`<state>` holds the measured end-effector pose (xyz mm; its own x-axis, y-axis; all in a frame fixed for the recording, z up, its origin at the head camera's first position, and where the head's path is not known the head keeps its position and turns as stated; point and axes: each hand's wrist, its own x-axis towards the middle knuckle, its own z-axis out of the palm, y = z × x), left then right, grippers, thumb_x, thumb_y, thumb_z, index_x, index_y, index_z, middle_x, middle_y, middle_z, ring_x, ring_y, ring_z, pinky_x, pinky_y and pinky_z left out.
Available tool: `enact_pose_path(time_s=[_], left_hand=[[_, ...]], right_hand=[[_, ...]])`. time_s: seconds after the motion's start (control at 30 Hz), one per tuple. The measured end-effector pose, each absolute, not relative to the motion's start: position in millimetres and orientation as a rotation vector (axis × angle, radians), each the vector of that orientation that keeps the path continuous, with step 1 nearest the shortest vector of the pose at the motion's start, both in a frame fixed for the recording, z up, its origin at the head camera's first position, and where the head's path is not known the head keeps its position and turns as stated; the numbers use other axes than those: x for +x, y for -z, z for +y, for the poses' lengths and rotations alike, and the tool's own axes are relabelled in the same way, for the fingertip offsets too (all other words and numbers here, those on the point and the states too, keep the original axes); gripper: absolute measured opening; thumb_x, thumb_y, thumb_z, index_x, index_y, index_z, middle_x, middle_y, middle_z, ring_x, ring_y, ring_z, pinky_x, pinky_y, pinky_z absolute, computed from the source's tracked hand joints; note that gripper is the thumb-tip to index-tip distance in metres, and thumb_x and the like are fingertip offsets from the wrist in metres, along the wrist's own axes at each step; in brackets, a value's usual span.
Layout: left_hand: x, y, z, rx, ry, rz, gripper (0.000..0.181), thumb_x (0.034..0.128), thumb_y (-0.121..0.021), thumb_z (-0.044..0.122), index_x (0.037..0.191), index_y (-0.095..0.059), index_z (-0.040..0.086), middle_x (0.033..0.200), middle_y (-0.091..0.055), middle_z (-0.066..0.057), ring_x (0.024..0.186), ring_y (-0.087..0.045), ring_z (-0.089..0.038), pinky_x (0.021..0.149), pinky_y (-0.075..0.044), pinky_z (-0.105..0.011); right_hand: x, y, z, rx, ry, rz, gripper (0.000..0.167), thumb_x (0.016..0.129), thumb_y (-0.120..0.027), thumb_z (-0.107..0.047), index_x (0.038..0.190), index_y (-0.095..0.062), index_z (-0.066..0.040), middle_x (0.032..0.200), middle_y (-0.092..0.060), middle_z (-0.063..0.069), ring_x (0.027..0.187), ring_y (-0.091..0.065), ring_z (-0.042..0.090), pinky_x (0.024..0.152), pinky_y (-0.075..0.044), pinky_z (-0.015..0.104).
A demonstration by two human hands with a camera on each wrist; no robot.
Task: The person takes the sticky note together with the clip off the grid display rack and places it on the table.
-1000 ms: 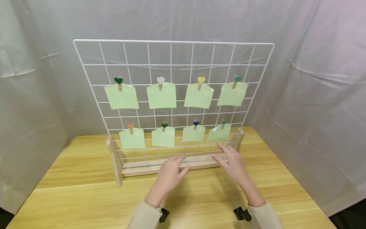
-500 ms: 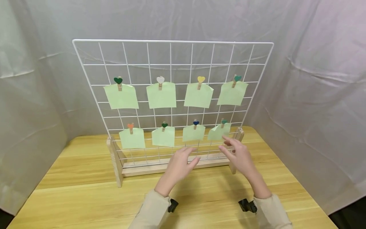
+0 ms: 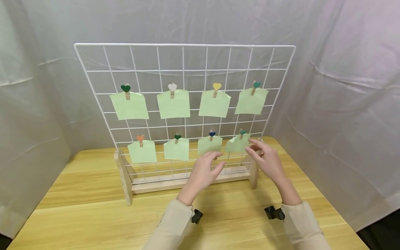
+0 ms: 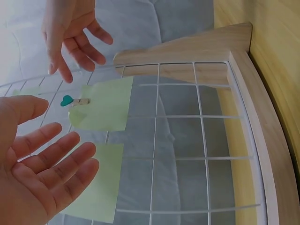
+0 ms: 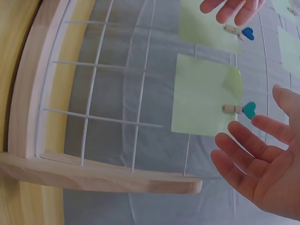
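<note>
A white wire grid [image 3: 194, 70] stands in a wooden base [image 3: 175, 186], with two rows of green paper notes clipped to it by small heart-topped clothespins. My right hand [image 3: 269, 161] hovers beside the lower-right note [image 3: 239, 142], fingers loosely bent with nothing between them. A teal heart clothespin [image 5: 249, 110] holds that note, whose corner curls. My left hand [image 3: 204, 169] is in front of the neighbouring note [image 3: 210, 143], which hangs from a blue heart clothespin [image 3: 212, 134]; it covers that note's lower edge. The left wrist view shows its relaxed fingers [image 4: 70, 157] holding nothing.
Upper-row notes, such as the one [image 3: 214, 104] under a yellow heart clothespin [image 3: 217, 86], hang above the hands. The wooden tabletop [image 3: 78, 215] stretches in front of the rack. Grey cloth [image 3: 193, 21] hangs behind and at both sides.
Both hands have moved up and to the right, the right hand nearing the lower-right note. The view has shifted slightly; the notes and clothespins hang as before.
</note>
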<state>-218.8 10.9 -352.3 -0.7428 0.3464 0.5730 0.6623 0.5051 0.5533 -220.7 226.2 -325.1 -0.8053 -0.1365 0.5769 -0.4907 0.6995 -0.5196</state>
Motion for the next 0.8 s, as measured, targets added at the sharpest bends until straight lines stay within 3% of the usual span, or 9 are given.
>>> enact_pose_path(time_s=[0.27,0.8], left_hand=[[-227,351,20,-0.821,1.166,-2.323,0.03,0.0854,-0.059,0.019,0.11,-0.06,0.003,0.107,-0.06,-0.008,0.09,-0.057,-0.019,0.074,-0.047,-0.028],[-239,352,34,-0.769,1.283,-2.278,0.029,0.0849,-0.058,0.014,0.111,-0.057,0.0,0.109,-0.058,-0.011,0.088,-0.058,-0.021,0.067,-0.049,-0.026]], right_hand=[[-231,317,231,0.493,-0.925,-2.404,0.035,0.088,-0.058,-0.019,0.117,-0.056,0.001,0.085,-0.065,0.015,0.067,-0.06,0.024,0.058,-0.05,0.035],[-246,300,232,0.567,-0.931,-2.389,0.032,0.087,-0.058,-0.016,0.114,-0.058,0.002,0.083,-0.066,0.016,0.066,-0.061,0.022,0.054,-0.047,0.028]])
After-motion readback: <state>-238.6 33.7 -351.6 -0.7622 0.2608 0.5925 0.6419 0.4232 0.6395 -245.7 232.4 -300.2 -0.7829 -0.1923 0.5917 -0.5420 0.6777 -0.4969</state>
